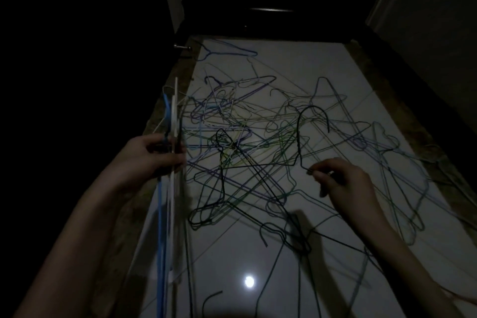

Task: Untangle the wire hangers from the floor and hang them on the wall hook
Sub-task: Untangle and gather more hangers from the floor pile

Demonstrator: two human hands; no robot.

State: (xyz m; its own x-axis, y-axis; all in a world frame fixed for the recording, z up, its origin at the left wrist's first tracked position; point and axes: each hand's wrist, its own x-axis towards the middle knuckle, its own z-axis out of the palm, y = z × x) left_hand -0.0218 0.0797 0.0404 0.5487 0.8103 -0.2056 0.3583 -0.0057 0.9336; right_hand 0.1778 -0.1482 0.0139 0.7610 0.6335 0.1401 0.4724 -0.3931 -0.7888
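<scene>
- The left hand (157, 155) has its fingers curled tight around a bundle of hangers (171, 188), blue, white and dark ones; the bundle stands almost upright at the left edge of the tangled pile of wire hangers (258, 142).
- The hooks of the bundle rise above the fist, and its long wires run down below it.
- The right hand (343, 186) is at the near right side of the pile. Its thumb and first fingers (318, 174) are narrow and pinch the neck of a black hanger (299, 137); the other fingers are loosely bent.
- The black hanger is lifted, with its hook (313, 111) arching above the pile, but its lower wires cross other hangers, so I cannot tell if it is free.
- The pile lies spread on the glossy white floor (284, 64), in many thin colours: blue, green, purple, dark.
- One blue hanger (229, 50) lies apart, beyond the pile.
- A bright light spot (249, 281) reflects on the floor, nearer than the pile.
- The room is dark; a wall hook is not recognisable.
</scene>
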